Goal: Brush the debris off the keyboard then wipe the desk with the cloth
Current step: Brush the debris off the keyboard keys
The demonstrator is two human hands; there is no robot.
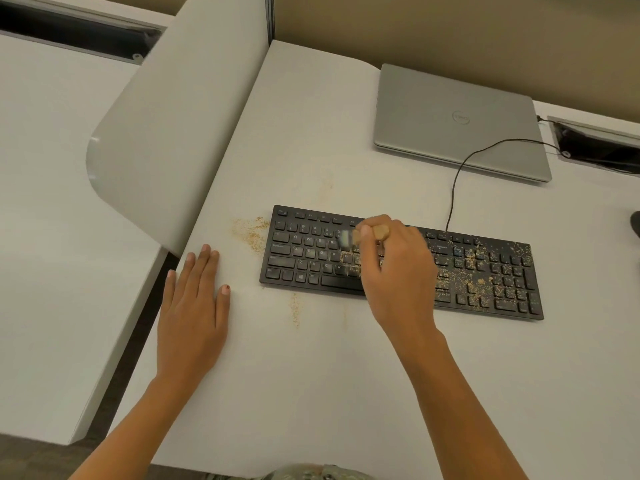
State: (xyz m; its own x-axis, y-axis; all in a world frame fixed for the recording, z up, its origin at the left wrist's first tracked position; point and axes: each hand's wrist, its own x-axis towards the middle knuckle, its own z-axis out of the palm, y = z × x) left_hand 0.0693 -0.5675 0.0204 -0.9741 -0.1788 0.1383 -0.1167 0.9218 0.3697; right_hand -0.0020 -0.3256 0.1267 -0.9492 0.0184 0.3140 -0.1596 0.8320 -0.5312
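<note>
Okay, centre frame, my right hand [394, 271] grips the wooden brush [381, 232] over the keyboard [301, 251]; left hand [194, 306] flat, fingers straight. Hard flicks could scatter crumbs [474, 263] onto the laptop [457, 123].

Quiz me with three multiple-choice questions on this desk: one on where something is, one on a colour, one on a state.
1. Where on the keyboard does most debris lie? A. left end B. right part C. space bar only
2. What colour is the laptop? A. silver B. red C. black
3. How does the left hand lie? A. gripping a cloth B. curled in a fist C. flat on the desk
Answers: 1 B, specks cover the right-side keys; 2 A, its lid is silvery grey; 3 C, it rests spread flat.
</note>
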